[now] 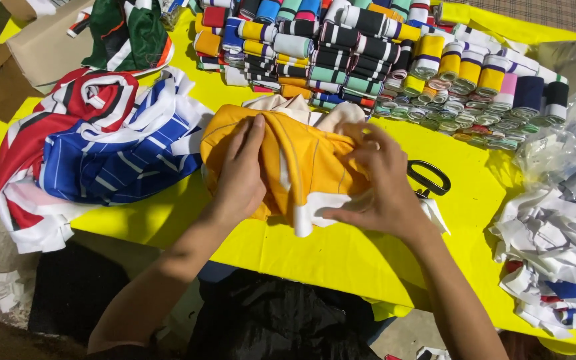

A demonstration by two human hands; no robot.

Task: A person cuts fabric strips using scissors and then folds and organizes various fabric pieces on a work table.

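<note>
Left hand [241, 175] flat on one orange garment [295, 160] | right hand [378, 183] pinching its fabric | one scissors [428, 177]

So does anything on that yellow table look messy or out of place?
Mostly tidy rolls, but the striped garments lie crumpled and spill over the table edge. Black scissors sit half hidden behind the right hand; white scraps are heaped loosely.

We work at a table [341, 257] covered in bright yellow sheeting. The orange-and-white garment [298, 160] under our hands lies flat on it. Left of our grip sits a heap of red, white and blue jerseys [95, 150]; beyond it, rows of rolled striped ribbing [368, 50]; just right, black scissors [429, 177]; farther right, white fabric scraps [555, 247].
</note>
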